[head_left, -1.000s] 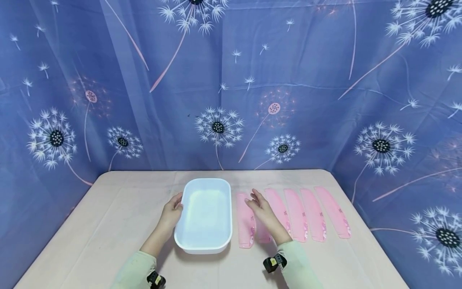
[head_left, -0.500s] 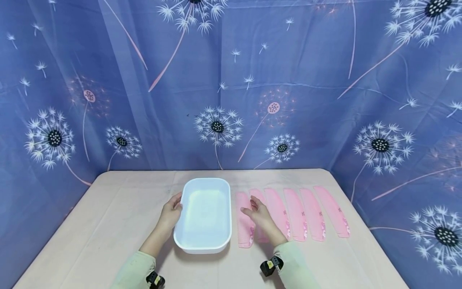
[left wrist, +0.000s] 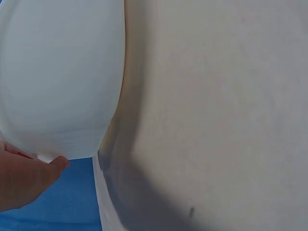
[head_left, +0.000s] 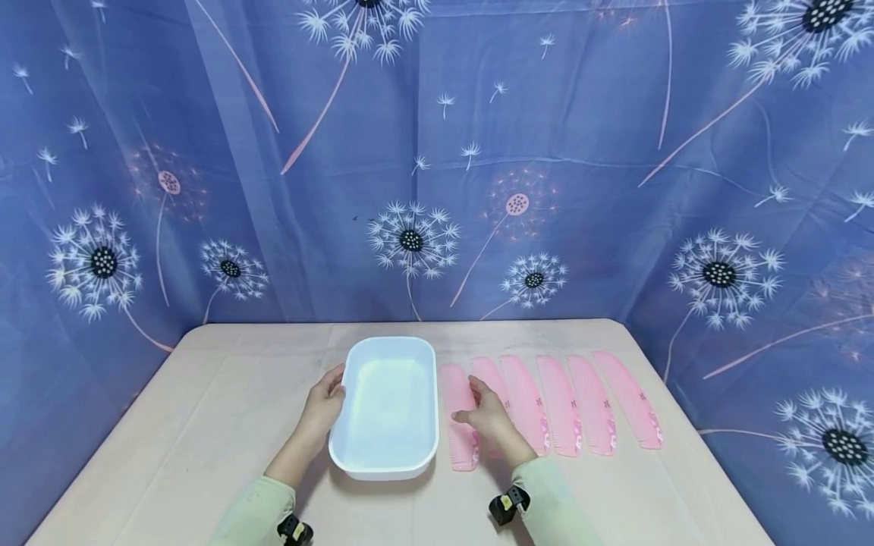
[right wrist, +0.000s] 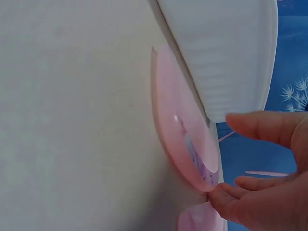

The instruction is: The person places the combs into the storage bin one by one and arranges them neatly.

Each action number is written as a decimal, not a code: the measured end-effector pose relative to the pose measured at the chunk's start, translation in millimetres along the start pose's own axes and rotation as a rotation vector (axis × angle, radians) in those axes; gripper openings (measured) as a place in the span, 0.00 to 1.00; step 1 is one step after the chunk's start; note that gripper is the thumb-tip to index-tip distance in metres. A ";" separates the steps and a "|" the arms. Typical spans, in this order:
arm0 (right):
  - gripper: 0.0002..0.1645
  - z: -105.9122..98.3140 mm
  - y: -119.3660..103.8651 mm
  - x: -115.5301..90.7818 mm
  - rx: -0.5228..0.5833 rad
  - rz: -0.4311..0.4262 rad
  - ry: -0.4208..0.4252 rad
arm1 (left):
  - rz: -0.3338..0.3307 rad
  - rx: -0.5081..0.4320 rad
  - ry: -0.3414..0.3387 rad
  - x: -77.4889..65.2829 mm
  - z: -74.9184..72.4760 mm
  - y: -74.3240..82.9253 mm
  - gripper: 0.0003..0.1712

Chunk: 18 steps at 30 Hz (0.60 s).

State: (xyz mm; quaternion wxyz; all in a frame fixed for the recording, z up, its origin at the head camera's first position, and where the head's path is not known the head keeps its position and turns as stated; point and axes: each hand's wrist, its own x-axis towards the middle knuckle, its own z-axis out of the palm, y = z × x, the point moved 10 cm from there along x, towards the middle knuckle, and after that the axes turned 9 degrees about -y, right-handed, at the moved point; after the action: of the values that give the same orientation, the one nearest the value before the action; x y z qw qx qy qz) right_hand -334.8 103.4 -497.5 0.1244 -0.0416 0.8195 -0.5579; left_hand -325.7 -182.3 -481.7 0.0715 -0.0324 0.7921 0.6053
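Note:
A white rectangular tub (head_left: 385,409) stands mid-table. My left hand (head_left: 322,406) rests at its left side, its thumb (left wrist: 57,166) and fingertips against the outside by the rim. Just right of the tub lies a pink comb (head_left: 460,444), teeth toward the tub. Over this comb is my right hand (head_left: 488,413). In the right wrist view, its fingertips (right wrist: 219,192) touch the curved edge of the pink comb (right wrist: 168,101), while the thumb (right wrist: 250,124) stays spread apart above it. Part of a second comb (head_left: 486,371) is hidden behind the right hand.
Several more pink combs (head_left: 561,406) lie side by side to the right, the outermost one (head_left: 627,398) set apart and slanted. A pale cloth covers the table (head_left: 205,425). Blue dandelion-print curtains (head_left: 307,250) stand behind and at both sides.
My right hand has moved left and slightly toward me, and the comb nearest the tub has slid a little left toward it. The left hand and tub have stayed in place.

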 end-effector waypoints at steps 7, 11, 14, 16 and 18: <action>0.55 6.0 1.1 -2.0 -0.165 0.015 -0.004 | -0.019 0.005 0.003 -0.8 0.4 -3.4 0.28; 0.57 7.5 1.4 -3.4 -0.207 0.031 0.022 | -0.014 0.003 0.008 -1.1 0.6 -3.5 0.28; 0.57 7.3 -0.7 -3.6 -0.229 0.025 0.034 | -0.011 0.007 0.013 -0.8 0.8 -3.3 0.28; 0.57 6.6 -2.4 -3.7 -0.247 0.013 0.049 | -0.013 0.010 0.016 -0.7 0.9 -3.2 0.28; 0.57 5.7 -4.8 -3.8 -0.273 -0.003 0.067 | -0.017 0.014 0.018 -0.6 0.7 -3.5 0.28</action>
State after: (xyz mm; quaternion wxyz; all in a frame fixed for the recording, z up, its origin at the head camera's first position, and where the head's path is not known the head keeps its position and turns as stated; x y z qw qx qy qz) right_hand -330.0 97.2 -494.4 0.0894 -0.0408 0.8914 -0.4425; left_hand -324.6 -182.6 -485.2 0.0697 -0.0439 0.7966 0.5988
